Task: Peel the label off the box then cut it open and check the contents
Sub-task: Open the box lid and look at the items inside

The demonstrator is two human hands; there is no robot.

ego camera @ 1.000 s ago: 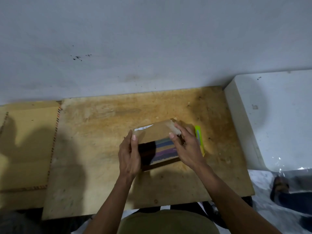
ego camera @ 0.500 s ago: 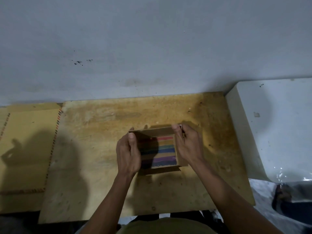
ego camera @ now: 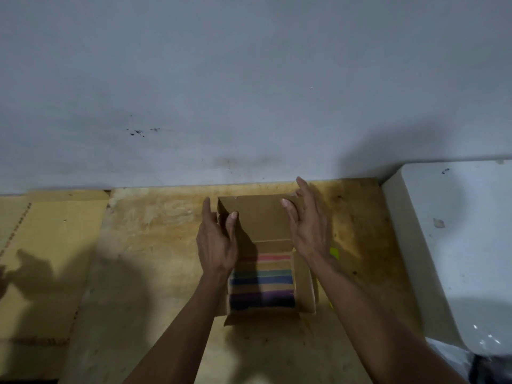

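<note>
Brown cardboard box [ego camera: 266, 273] sits open on our worn wooden board [ego camera: 155, 245], left hand [ego camera: 217, 245] pinching its raised flap [ego camera: 257, 217], right hand [ego camera: 307, 231] loose beside it, exposing rainbow-striped contents [ego camera: 263, 284].

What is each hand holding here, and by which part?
The left hand pinches the box's far flap at its left edge; the right hand is open beside it.

No text, label, brand, number or sign can be read anywhere. The open box [ego camera: 257, 220] is plain brown card, and only unlettered coloured stripes [ego camera: 263, 281] are seen inside it.
</note>
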